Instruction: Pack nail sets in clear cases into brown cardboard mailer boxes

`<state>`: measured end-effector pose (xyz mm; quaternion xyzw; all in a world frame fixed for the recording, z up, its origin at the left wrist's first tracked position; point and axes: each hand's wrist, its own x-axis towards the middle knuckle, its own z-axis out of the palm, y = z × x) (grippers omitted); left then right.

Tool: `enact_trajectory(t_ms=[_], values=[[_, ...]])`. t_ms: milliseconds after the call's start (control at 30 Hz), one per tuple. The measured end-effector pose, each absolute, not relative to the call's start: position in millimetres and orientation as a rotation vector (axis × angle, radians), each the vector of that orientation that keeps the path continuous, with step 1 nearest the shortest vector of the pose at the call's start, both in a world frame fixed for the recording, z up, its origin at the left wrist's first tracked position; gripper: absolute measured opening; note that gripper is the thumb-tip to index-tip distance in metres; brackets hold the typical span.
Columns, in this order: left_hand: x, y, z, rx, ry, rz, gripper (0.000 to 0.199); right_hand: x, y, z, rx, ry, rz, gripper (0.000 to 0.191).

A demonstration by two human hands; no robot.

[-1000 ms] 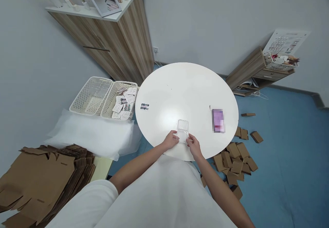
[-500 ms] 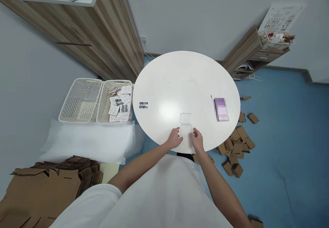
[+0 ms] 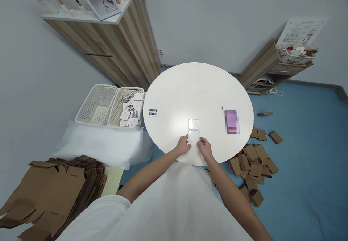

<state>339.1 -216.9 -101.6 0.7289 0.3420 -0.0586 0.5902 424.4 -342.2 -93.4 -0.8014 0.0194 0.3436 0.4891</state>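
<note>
A clear plastic case lies unfolded on the white oval table, its lid half away from me and its other half between my hands. My left hand is at the left edge of the near half, thumb and fingers apart. On the right edge, my right hand has its fingertips closed at the near corner. Both halves look see-through, with nothing visible inside. Toward the table's left side lies a small sheet of dark oval press-on nails.
A purple-pink pack, partly pixelated, lies on the table's right. Two white baskets stand left; the nearer one holds cards. Flattened cardboard is stacked at lower left. Small brown boxes litter the floor at right.
The view has shifted a little. The case has slid slightly left and away from me on the table, and my right hand has moved left with it.
</note>
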Motion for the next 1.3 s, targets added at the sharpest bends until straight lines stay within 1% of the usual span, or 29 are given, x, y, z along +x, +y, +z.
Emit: enact_trajectory(t_ms=[100,167,300,433,500,567,667,767,833,933,1067,1167,1300], values=[[341,-217,-103,1.745,0.8,-0.107,0.034,428,-344,-95,-1.919,-0.021,0.849,0.05],[342,-219,-103,1.759,0.802,-0.102,0.032,427,-345,-96,-1.91,-0.047,0.845,0.048],[342,-223,-102,1.764,0.828,-0.097,0.036,427,-347,-96,-1.898,-0.067,0.87,0.047],[339,-226,-101,1.712,0.894,-0.061,0.047,429,-351,-94,-1.906,-0.053,0.897,0.05],[335,-223,-99,1.667,0.937,-0.042,0.052,428,-352,-91,-1.937,-0.049,0.86,0.054],[328,-214,-97,1.632,0.977,-0.021,0.051,426,-348,-85,-1.973,-0.086,0.774,0.053],[313,-183,-91,1.655,1.034,0.054,0.042,422,-331,-72,-1.989,-0.23,0.719,0.047],[293,-131,-81,1.802,1.066,0.166,0.033,414,-299,-61,-1.971,-0.407,0.809,0.043],[280,-89,-73,1.948,1.077,0.204,0.031,409,-274,-60,-1.973,-0.503,0.896,0.042],[268,-24,-63,2.245,1.009,0.164,0.033,404,-232,-65,-2.024,-0.617,0.977,0.043],[274,44,-60,2.497,0.914,0.12,0.038,405,-176,-75,-2.14,-0.784,0.926,0.044],[289,75,-63,2.586,0.753,0.028,0.045,409,-133,-80,-2.218,-0.897,0.863,0.045],[301,91,-70,2.669,0.581,-0.084,0.056,410,-85,-87,-2.267,-0.988,0.794,0.049]])
